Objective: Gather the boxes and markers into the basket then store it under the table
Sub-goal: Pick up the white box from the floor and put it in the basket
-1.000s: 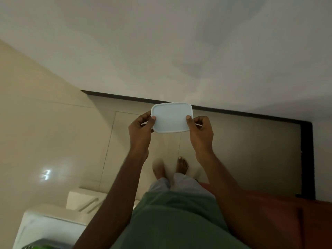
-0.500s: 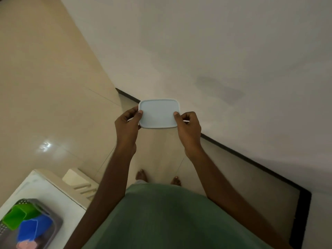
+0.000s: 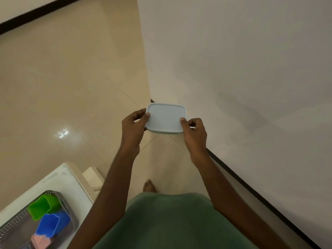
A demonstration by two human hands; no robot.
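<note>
I hold a pale blue lidded box (image 3: 165, 117) out in front of me at chest height, flat side up. My left hand (image 3: 133, 125) pinches its left edge and my right hand (image 3: 194, 131) pinches its right edge. At the lower left a grey perforated basket (image 3: 17, 222) stands on a white table (image 3: 59, 178). Inside the basket lie a green box (image 3: 42, 206), a blue box (image 3: 50, 224) and a pink box (image 3: 40, 240). No markers are visible.
A white wall (image 3: 242, 69) with a black skirting (image 3: 251, 193) runs along the right. Beige floor tiles (image 3: 62, 78) spread to the left and ahead. My bare foot (image 3: 149, 186) shows below the box.
My view has swung to the left, so the table and basket have come further into the frame. Both hands keep the same hold on the pale blue box.
</note>
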